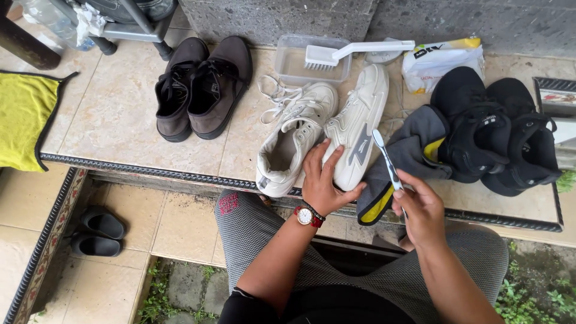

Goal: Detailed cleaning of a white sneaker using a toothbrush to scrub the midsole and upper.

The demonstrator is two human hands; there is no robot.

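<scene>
My left hand [324, 180], with a red-strapped watch on the wrist, grips the heel of a white sneaker [360, 123] that lies on its side on the tiled ledge. Its pair, another white sneaker [291, 141] with loose laces, rests just to the left. My right hand [420, 207] holds a toothbrush [387, 162] upright, bristles near the sneaker's sole. A grey and yellow cloth [408, 153] lies draped under and behind the toothbrush.
A pair of brown shoes [201, 87] sits at the left, black shoes [495, 132] at the right. Behind are a clear tub [294, 66] with a white scrub brush [354, 51] and a white packet [441, 63]. A yellow cloth [24, 117] and black sandals [99, 231] lie left.
</scene>
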